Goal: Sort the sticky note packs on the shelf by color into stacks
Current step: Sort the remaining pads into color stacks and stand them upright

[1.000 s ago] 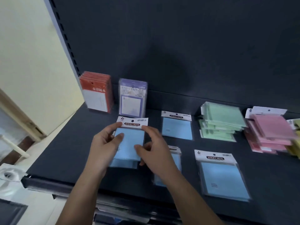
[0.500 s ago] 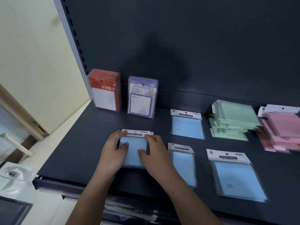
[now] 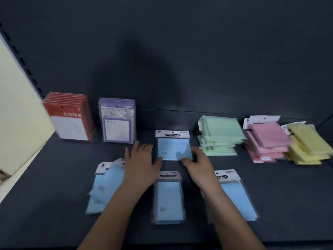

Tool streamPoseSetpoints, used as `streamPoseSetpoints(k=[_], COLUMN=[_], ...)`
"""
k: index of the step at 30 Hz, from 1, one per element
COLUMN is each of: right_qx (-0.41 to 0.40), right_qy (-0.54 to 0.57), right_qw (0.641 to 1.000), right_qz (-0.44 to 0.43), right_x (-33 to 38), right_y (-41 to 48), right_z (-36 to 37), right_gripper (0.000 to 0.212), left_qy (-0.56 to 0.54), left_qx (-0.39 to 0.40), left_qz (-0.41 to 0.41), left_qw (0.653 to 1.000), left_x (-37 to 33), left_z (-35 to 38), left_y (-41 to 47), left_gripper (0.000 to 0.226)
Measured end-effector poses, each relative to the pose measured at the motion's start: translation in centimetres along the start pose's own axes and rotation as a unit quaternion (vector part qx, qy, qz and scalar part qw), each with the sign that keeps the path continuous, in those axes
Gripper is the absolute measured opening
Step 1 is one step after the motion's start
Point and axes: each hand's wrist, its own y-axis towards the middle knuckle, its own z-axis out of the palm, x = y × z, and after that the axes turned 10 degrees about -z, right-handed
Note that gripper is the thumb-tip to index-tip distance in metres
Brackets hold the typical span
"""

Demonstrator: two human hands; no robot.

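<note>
Blue sticky note pack [image 3: 173,147] lies flat on shelf [image 3: 288,195], green stack [image 3: 221,136] at its 3 o'clock. Left hand [image 3: 142,163] at 8 o'clock, fingers straight, spread. Right hand [image 3: 200,165] at 4 o'clock, fingers curled; I can't tell if gripping.

Far pack [image 3: 173,148]: flat on the shelf [image 3: 54,204], centre.
Middle pack [image 3: 169,201]: at its 6 o'clock.
Right pack [image 3: 236,199]: 4 o'clock.
Left pile [image 3: 103,188]: 8 o'clock, packs overlapping.
Inner stack [image 3: 220,134], mid stack [image 3: 266,139], outer stack [image 3: 306,143]: 3 o'clock, abreast.
Left row [image 3: 70,121], right row [image 3: 117,123]: 10 o'clock, upright, side by side.
</note>
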Motion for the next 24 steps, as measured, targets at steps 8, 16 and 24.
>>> streamPoseSetpoints(k=[8, 16, 24], right_qx=[0.002, -0.060, -0.076], right_qy=[0.197, 0.315, 0.205], right_qw=[0.979, 0.947, 0.972], right_qz=[0.054, 0.004, -0.086], right_x=[-0.2, 0.0, -2.9], right_y=[0.4, -0.7, -2.7], right_z=[-0.8, -1.8, -9.8], right_gripper=[0.031, 0.020, 0.028], left_qy=[-0.206, -0.451, -0.410], left_qx=[0.043, -0.024, 0.140], left_qz=[-0.045, -0.016, 0.013], left_qw=[0.977, 0.892, 0.901], left_x=[-3.1, -4.1, -8.2], left_z=[2.1, -2.5, 0.5], left_y=[1.7, -0.6, -6.0], left_gripper=[0.049, 0.030, 0.041])
